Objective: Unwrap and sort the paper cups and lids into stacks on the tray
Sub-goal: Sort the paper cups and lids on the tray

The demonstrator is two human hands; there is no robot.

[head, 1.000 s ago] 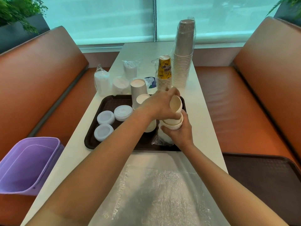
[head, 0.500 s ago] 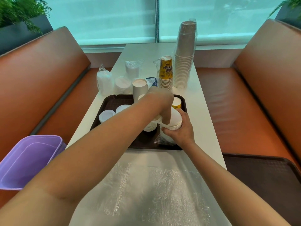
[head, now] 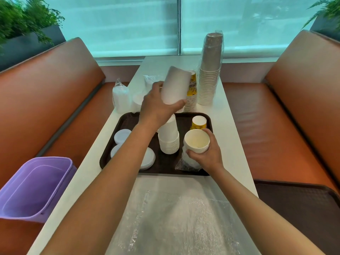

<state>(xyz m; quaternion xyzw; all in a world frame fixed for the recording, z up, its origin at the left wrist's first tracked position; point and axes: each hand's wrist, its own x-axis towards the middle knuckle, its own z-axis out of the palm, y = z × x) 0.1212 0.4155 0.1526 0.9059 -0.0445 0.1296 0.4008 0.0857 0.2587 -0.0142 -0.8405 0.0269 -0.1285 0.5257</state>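
Observation:
My left hand [head: 156,105] grips a tall white paper cup [head: 175,85], upside down and tilted, above the dark brown tray [head: 165,163]. Below it on the tray stands an upside-down stack of white cups [head: 168,138]. My right hand [head: 207,153] holds a short stack of small white cups [head: 196,142], mouth up, with a crumpled clear wrapper [head: 185,163] under it. An upside-down yellow cup [head: 198,122] stands at the tray's far right. White lids [head: 121,136] lie at the tray's left, partly hidden by my left forearm.
Beyond the tray stand a yellow cup stack [head: 191,94], a tall wrapped cup stack [head: 210,70] and wrapped lid packs [head: 121,97]. Clear plastic film [head: 174,218] covers the near table. A purple bin [head: 35,188] sits on the left bench, a second tray [head: 301,208] on the right bench.
My left hand has lifted a tall white cup up and away from the tray, off the small cups. The right hand still holds the small cup stack in place.

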